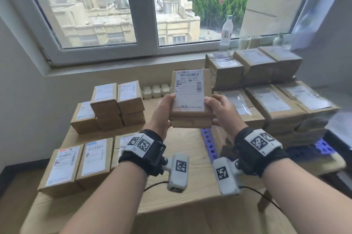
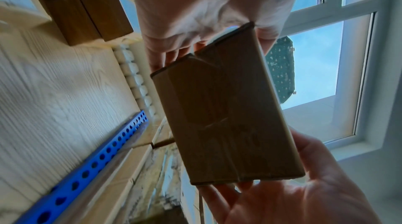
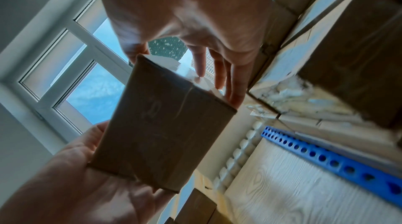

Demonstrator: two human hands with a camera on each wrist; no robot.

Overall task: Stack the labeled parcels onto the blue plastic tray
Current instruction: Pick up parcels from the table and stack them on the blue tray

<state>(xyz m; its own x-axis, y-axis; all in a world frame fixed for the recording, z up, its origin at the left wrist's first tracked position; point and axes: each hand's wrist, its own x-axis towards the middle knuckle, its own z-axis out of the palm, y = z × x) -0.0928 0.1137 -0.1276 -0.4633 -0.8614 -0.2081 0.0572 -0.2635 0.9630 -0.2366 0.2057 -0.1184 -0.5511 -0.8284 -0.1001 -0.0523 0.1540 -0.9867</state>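
Note:
Both hands hold one brown labeled parcel (image 1: 190, 91) in the air over the middle of the table, its white shipping label facing me. My left hand (image 1: 166, 110) grips its left side and my right hand (image 1: 219, 109) grips its right side, thumbs on top and fingers underneath. The wrist views show the parcel's taped underside (image 2: 224, 116) (image 3: 161, 133). The blue plastic tray (image 1: 208, 142), with a perforated rim (image 2: 97, 159) (image 3: 326, 159), sits to the right. Several labeled parcels (image 1: 270, 104) are stacked on it in layers.
On the wooden table (image 1: 186, 157), a small stack of parcels (image 1: 114, 104) stands at the left and a row of flat ones (image 1: 76, 165) lies near the front. Small white bottles (image 1: 156, 91) line the back edge. A water bottle (image 1: 226, 32) stands on the windowsill.

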